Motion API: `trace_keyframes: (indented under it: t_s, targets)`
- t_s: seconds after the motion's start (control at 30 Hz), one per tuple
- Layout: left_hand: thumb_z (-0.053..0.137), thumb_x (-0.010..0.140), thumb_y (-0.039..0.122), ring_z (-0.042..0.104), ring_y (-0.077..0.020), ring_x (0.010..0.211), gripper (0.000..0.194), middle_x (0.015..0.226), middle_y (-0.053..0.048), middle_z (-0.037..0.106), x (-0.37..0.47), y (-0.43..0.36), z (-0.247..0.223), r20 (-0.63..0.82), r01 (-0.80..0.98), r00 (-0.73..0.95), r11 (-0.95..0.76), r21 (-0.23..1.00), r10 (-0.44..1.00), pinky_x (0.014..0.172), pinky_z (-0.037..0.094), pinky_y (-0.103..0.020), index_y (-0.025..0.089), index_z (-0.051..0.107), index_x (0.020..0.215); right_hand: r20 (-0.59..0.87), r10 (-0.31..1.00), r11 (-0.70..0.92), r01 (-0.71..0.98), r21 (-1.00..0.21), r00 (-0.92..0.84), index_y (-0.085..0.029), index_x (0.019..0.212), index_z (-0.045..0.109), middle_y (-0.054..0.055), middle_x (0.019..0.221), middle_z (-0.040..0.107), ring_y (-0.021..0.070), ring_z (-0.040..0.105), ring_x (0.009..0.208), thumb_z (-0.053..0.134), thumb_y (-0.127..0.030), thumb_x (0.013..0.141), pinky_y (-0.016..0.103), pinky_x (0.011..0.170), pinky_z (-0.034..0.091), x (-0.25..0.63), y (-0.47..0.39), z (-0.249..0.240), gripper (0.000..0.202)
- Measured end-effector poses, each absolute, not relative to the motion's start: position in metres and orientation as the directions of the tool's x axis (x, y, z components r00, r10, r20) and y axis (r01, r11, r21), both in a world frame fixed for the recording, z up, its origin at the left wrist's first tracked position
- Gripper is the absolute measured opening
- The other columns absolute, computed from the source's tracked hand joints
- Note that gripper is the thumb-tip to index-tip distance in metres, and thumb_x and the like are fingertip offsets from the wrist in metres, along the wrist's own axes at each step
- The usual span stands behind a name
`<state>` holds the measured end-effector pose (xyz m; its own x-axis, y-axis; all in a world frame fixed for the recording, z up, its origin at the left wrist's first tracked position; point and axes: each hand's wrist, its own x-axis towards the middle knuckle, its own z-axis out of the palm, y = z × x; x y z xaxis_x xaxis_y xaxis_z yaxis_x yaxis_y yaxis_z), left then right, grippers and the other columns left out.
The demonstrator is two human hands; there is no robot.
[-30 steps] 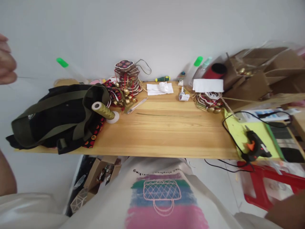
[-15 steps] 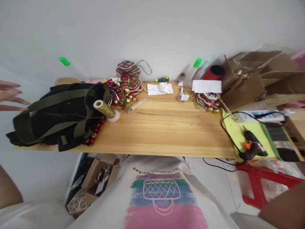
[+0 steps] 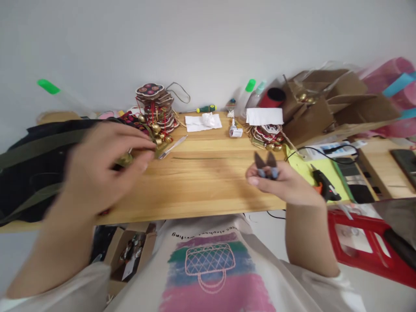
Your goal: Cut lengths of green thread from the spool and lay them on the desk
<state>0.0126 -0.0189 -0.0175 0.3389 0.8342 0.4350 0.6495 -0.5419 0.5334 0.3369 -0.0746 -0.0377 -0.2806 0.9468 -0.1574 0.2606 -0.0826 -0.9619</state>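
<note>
My right hand [image 3: 286, 182] is closed around thread snips [image 3: 271, 161] with bluish grips; their two dark blades point away from me and stand apart. Above the left part of the table, my left hand [image 3: 100, 162] is blurred, its fingers curled and the thumb brought towards the fingertips. Whatever it may be pinching is too small to make out. Through the gap of that hand shows the olive thread spool [image 3: 126, 160], mostly hidden. A length of olive cord [image 3: 198, 158] lies straight across the table between both hands.
A black bag [image 3: 29, 169] covers the table's left end. Stacked ornaments with bells [image 3: 159, 106], a pen [image 3: 173, 146], a screwdriver [image 3: 206, 108] and a white tissue [image 3: 203, 121] lie behind. On the right are a glue gun [image 3: 325, 184] and a cardboard box [image 3: 307, 123].
My left hand has come in from the far left and now covers the spool. My right hand has entered with thread snips in it. The view has turned slightly to the right.
</note>
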Motion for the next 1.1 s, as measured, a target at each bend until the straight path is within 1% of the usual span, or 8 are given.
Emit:
trace_keyframes:
  t_s: [0.07,0.17,0.3,0.53,0.8,0.9,1.0,1.1]
  targets:
    - [0.061,0.087,0.027,0.059,-0.0178,0.101,0.013,0.102,-0.002,0.067,0.048,-0.027,-0.035,0.406,0.481,0.538,-0.665,0.572,0.739,0.094,0.045,-0.035,0.022,0.067,0.098,-0.175,0.939,-0.115,0.210,-0.971,-0.297,-0.017,0.066,0.056,-0.004,0.058,0.039,0.0073,0.033,0.053,0.071,-0.052,0.075,0.025,0.050,0.026,0.316,-0.067,-0.044,0.039]
    - [0.057,0.090,0.030,0.061,-0.0181,0.101,0.016,0.104,-0.003,0.067,0.093,-0.039,-0.062,0.338,0.336,0.567,-0.586,0.738,0.751,0.091,0.047,-0.034,0.022,0.063,0.103,-0.191,0.936,-0.164,0.115,-0.980,-0.295,-0.016,0.070,0.057,-0.007,0.055,0.033,0.0066,0.028,0.053,0.067,-0.055,0.077,0.024,0.049,0.022,0.298,-0.058,-0.056,0.040]
    - [0.062,0.086,0.033,0.061,-0.0188,0.094,0.014,0.097,-0.003,0.068,0.109,-0.044,-0.086,0.289,0.346,0.461,-0.470,0.812,0.839,0.087,0.048,-0.034,0.022,0.061,0.096,-0.221,0.940,-0.213,0.059,-0.975,-0.262,-0.017,0.066,0.054,-0.008,0.055,0.032,0.0064,0.027,0.053,0.068,-0.056,0.074,0.024,0.050,0.021,0.293,-0.055,-0.069,0.043]
    - [0.063,0.086,0.034,0.060,-0.0195,0.096,0.017,0.099,-0.003,0.067,0.104,-0.039,-0.094,0.250,0.326,0.504,-0.450,0.831,0.827,0.088,0.046,-0.035,0.023,0.063,0.099,-0.274,0.913,-0.267,0.066,-0.961,-0.302,-0.016,0.064,0.055,-0.005,0.061,0.042,0.0075,0.035,0.059,0.073,-0.051,0.069,0.024,0.056,0.028,0.293,-0.053,-0.076,0.040]
    - [0.066,0.084,0.032,0.059,-0.0189,0.087,0.010,0.086,-0.003,0.066,0.101,-0.037,-0.094,0.203,0.255,0.519,-0.377,0.890,0.830,0.082,0.044,-0.033,0.022,0.065,0.083,-0.292,0.887,-0.303,0.028,-0.953,-0.358,-0.017,0.060,0.052,-0.007,0.054,0.037,0.0054,0.028,0.053,0.072,-0.049,0.072,0.023,0.050,0.021,0.291,-0.050,-0.076,0.040]
    - [0.064,0.085,0.030,0.059,-0.0178,0.083,0.011,0.083,-0.003,0.066,0.099,-0.038,-0.094,0.131,0.172,0.533,-0.258,0.951,0.836,0.080,0.044,-0.033,0.021,0.065,0.080,-0.307,0.872,-0.344,-0.032,-0.938,-0.381,-0.016,0.065,0.057,-0.009,0.050,0.036,0.0046,0.028,0.048,0.073,-0.043,0.073,0.023,0.046,0.018,0.290,-0.051,-0.082,0.032]
    - [0.066,0.084,0.032,0.059,-0.0167,0.080,0.015,0.081,-0.003,0.066,0.097,-0.038,-0.097,0.000,0.007,0.548,-0.005,1.000,0.836,0.078,0.045,-0.031,0.020,0.065,0.075,-0.333,0.845,-0.431,-0.164,-0.887,-0.417,-0.016,0.069,0.059,-0.012,0.045,0.029,0.0033,0.022,0.041,0.071,-0.045,0.075,0.023,0.042,0.014,0.290,-0.052,-0.089,0.032]
    - [0.070,0.080,0.034,0.061,-0.0167,0.080,0.019,0.078,-0.003,0.066,0.093,-0.038,-0.101,-0.126,-0.208,0.518,0.268,0.941,0.846,0.079,0.046,-0.031,0.018,0.064,0.070,-0.372,0.838,-0.500,-0.289,-0.817,-0.399,-0.014,0.073,0.062,-0.013,0.043,0.025,0.0023,0.016,0.038,0.071,-0.046,0.076,0.022,0.039,0.010,0.291,-0.053,-0.095,0.033]
